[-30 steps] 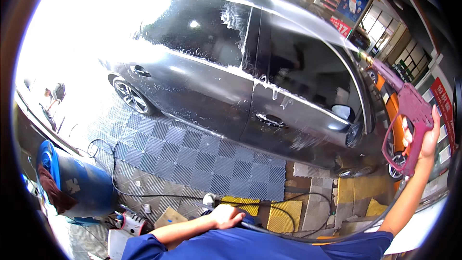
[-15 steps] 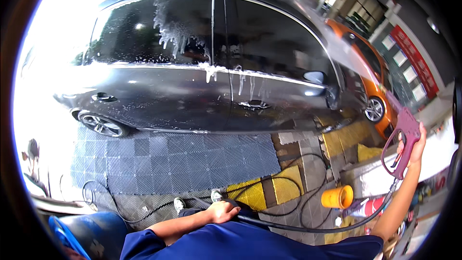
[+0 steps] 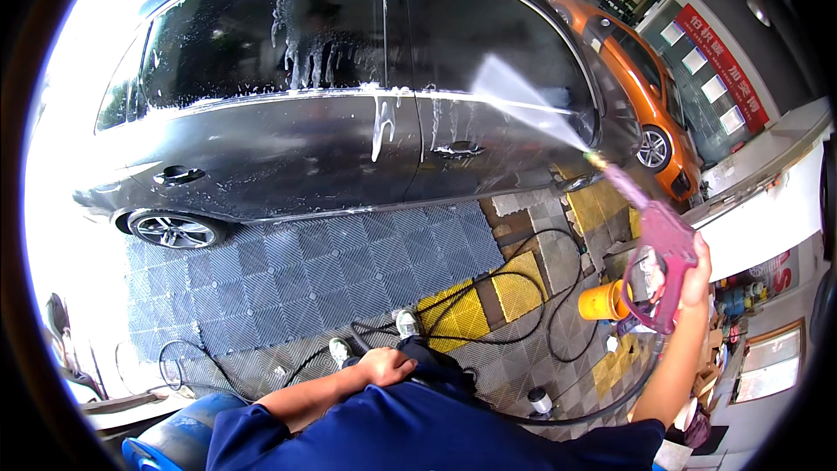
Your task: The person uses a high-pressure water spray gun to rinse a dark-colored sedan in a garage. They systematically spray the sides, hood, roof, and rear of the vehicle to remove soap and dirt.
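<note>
Right hand (image 3: 695, 277): right of centre in the frame, fingers wrapped round the gun's grip.
Gun (image 3: 667, 240): purple-red, tilted, its barrel running to the upper left.
Nozzle (image 3: 596, 158): at the barrel's tip, just below the car's front window.
Spray (image 3: 527, 107): a white fan widening up and left across the front door and its window.
Left hand (image 3: 388, 367): lower centre, before the shirt (image 3: 392, 432), curled into a fist round the hose.
Hose (image 3: 621, 403): black, bending along the lower right to the gun's butt; loops also lay on the floor.
Car (image 3: 305, 153): dark, side-on, filling the upper left and centre.
Foam (image 3: 381, 127): white, streaking the rear window, dripping below the window trim and over the front door.
Shoes (image 3: 406, 323): lower centre, just above the left hand.
Floor: grey mat (image 3: 314, 272) below the car, yellow tiles (image 3: 453, 312) to its right.
Bucket (image 3: 602, 301): yellow, left of the gun's grip.
Drum (image 3: 179, 430): blue, lower left.
Orange car (image 3: 629, 57): upper right, beside a red sign (image 3: 724, 66).
</note>
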Demonstrator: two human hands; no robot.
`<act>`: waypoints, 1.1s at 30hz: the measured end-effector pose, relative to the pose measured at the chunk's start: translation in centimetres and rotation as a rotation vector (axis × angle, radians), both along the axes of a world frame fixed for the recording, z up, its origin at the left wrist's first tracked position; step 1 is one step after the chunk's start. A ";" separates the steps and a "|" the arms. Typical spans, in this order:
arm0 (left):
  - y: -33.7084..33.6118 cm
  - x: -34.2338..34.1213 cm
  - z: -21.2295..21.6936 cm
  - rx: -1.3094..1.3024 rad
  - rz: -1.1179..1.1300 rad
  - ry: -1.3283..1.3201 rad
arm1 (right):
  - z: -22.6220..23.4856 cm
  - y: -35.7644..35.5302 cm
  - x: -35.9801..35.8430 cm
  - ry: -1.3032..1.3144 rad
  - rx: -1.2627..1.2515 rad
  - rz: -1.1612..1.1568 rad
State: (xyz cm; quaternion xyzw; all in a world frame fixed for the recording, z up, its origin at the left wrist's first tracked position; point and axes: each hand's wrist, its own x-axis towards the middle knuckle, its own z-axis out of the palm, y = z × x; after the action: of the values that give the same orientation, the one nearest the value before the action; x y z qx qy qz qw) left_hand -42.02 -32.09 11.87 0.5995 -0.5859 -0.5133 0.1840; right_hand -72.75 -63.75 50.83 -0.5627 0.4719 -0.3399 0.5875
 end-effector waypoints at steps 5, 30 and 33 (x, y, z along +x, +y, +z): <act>-0.5 0.4 0.1 -0.050 0.026 -0.022 | -2.6 4.1 5.9 0.087 -0.064 0.385; -6.9 -0.4 1.2 -0.011 0.105 -0.059 | -14.3 -4.9 -15.5 0.135 0.098 -0.426; -7.2 -0.6 1.2 -0.030 0.076 -0.068 | -17.2 -3.5 -14.3 -0.003 0.028 -0.240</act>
State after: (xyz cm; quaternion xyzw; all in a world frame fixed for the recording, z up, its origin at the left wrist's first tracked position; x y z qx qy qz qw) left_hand -42.61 -39.25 13.07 0.6357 -0.5763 -0.4765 0.1920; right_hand -87.06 -67.23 33.58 -0.4935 0.5396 -0.4019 0.5511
